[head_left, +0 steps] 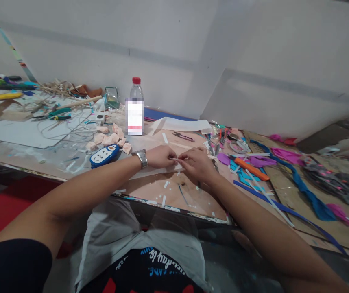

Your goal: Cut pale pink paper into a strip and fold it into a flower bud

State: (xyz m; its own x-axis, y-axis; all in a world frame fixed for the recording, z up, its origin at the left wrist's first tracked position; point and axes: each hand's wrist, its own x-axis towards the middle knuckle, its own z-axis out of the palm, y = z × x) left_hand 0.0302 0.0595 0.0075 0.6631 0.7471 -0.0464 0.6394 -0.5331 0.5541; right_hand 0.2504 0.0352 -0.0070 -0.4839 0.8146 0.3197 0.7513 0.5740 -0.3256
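My left hand (161, 156), with a metal watch (142, 158) on its wrist, is closed in a pinch over the worktable. Fingertip to fingertip with it, my right hand (199, 163) is pinching too. Between them is a small white strip (178, 166) that looks like paper, mostly covered by the fingers. Under and beside the hands lies a translucent white sheet (144, 172). Loose white paper bits (166, 184) are scattered on the brown board (150, 188) nearer my body. Beyond the hands lie slim dark-handled scissors or tweezers (183, 136); which, I cannot tell.
A phone (134, 116) stands against a red-capped bottle (136, 81). Left of my hands are a blue power socket (105, 156) and crumpled peach pieces (110, 139). An orange cutter (251, 169), purple scraps (262, 161) and a blue strip (302, 183) lie to the right.
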